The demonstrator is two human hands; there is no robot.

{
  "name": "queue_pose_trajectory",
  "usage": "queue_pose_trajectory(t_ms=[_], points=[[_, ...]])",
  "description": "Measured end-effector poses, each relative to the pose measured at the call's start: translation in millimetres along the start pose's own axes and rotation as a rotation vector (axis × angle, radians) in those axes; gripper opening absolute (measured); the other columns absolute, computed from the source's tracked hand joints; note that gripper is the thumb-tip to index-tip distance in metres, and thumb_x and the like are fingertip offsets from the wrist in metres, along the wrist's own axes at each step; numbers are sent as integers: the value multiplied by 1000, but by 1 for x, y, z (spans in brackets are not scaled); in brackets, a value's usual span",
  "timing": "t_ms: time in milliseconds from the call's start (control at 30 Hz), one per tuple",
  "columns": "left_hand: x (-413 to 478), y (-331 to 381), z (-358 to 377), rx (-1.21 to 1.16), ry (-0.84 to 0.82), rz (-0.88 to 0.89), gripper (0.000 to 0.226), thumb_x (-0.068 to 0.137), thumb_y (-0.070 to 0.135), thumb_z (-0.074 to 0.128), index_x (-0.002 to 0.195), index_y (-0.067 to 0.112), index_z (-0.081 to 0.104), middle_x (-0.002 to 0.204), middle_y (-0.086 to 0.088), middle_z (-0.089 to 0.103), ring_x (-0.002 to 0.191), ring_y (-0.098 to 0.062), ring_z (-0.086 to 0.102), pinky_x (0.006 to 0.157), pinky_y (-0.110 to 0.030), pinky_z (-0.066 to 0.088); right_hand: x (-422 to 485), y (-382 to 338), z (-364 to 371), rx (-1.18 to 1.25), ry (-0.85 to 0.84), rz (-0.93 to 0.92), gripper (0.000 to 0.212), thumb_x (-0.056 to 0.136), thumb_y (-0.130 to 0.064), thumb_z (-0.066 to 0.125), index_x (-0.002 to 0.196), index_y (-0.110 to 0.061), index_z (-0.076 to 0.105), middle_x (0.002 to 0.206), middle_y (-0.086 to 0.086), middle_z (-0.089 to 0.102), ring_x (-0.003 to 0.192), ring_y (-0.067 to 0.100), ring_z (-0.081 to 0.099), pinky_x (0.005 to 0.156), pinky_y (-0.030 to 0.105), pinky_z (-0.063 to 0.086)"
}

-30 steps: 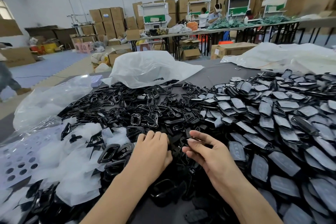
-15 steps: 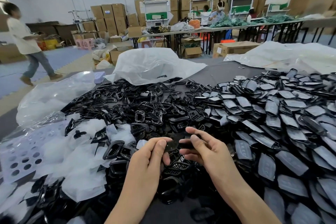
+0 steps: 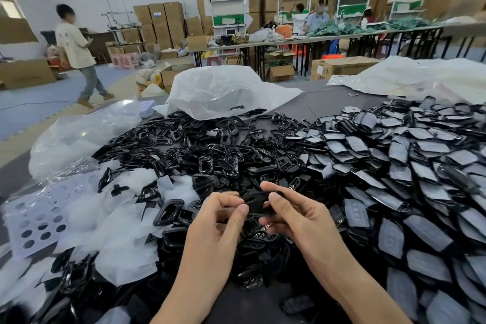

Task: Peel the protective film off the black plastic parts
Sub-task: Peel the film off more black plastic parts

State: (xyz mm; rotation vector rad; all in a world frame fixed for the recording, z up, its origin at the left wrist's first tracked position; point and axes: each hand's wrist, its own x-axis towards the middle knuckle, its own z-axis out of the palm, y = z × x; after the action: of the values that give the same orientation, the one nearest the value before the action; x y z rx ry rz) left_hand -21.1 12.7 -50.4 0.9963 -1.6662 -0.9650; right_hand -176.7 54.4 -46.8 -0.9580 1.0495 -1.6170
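Head view puts us right over the work, and both hands are up above the near-middle of the tabletop with one black plastic part caught between them. Look at the left hand: narrowed to a pinch, thumb and forefinger closed on the part's left edge. The right hand curls round the other end, forefinger arched over the top. Is there film on this one? Too dark and too small to say from where I stand. My read is that this is the pick-at-the-corner stage, and the way to do it well is plain enough: the right hand holds the part firm and level, and a left nail works under a film corner at the edge. Then comes a low, steady pull along the face rather than a jerk upward, so the film comes away in one piece and doesn't tear. Grip by the rims, too, because these glossy faces look as if they'd take fingerprints. Off toward the right edge lies the big heap of filmed parts, grey-faced and waiting. Across the middle sit the glossy bare frames, and toward the left edge there's a drift of white peeled film.
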Motion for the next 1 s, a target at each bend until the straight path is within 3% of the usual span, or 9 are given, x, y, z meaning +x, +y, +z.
queue_pose_trajectory(t_ms=[67, 133, 200, 433, 600, 667, 767, 867, 1000], points=[[0, 1, 0, -32, -5, 22, 18, 92, 19, 68, 86, 36, 65, 102, 10, 69, 83, -14, 68, 74, -25, 53, -2, 0, 2, -37, -49, -13, 30, 84, -35, 67, 110, -29, 78, 96, 9, 77, 78, 19, 73, 66, 21, 56], [0, 4, 0, -51, -28, 34, 21, 92, 16, 69, 87, 36, 64, 87, -3, 68, 74, -16, 66, 68, -18, 50, -3, 1, 4, -75, -87, -23, 32, 85, -37, 65, 111, -27, 78, 96, 9, 77, 77, 17, 72, 67, 21, 55], [0, 5, -2, -64, -52, 41, 24, 93, 15, 67, 90, 38, 61, 81, -5, 67, 69, -14, 65, 65, -15, 49, -3, 1, 4, -125, -100, -44, 30, 87, -36, 63, 111, -28, 78, 92, 6, 78, 75, 14, 70, 68, 21, 55], [2, 1, -8, 107, -125, 80, 31, 96, 21, 63, 105, 50, 56, 84, 7, 64, 71, -14, 60, 69, -27, 50, -2, 1, 0, -285, -125, -83, 24, 90, -38, 60, 107, -39, 77, 89, -2, 77, 71, 8, 68, 70, 18, 52], [0, 6, -6, 361, -95, 261, 37, 96, 20, 64, 102, 55, 52, 109, 34, 58, 99, 13, 57, 82, -2, 39, -1, 4, -2, -280, -98, -54, 20, 84, -35, 67, 101, -35, 79, 86, -2, 78, 72, 9, 72, 68, 17, 54], [1, 3, -8, 308, -112, 218, 34, 96, 21, 62, 101, 53, 54, 106, 31, 59, 96, 8, 59, 78, -5, 41, 0, 4, -3, -266, -88, -45, 18, 81, -34, 70, 97, -33, 80, 83, 0, 77, 70, 10, 71, 67, 18, 54], [2, -1, -8, 108, -132, 115, 35, 95, 16, 61, 102, 50, 53, 82, 15, 57, 70, -6, 56, 66, -22, 47, 1, 3, -2, -259, -64, -48, 17, 78, -34, 73, 93, -33, 80, 77, -1, 75, 66, 9, 70, 65, 16, 53], [1, -3, -5, 85, -110, 91, 34, 95, 18, 63, 105, 49, 56, 82, 8, 57, 73, -17, 60, 69, -31, 51, 1, 5, -2, -250, -66, -38, 14, 78, -30, 76, 92, -33, 80, 76, -1, 75, 67, 8, 70, 65, 16, 53], [3, -8, -7, 297, 10, 213, 27, 93, 30, 65, 106, 52, 56, 88, 17, 62, 84, -5, 62, 71, -12, 47, 2, 11, -3, -333, -28, -34, 20, 87, -15, 78, 88, -35, 75, 74, -2, 73, 68, 9, 71, 65, 17, 54]])
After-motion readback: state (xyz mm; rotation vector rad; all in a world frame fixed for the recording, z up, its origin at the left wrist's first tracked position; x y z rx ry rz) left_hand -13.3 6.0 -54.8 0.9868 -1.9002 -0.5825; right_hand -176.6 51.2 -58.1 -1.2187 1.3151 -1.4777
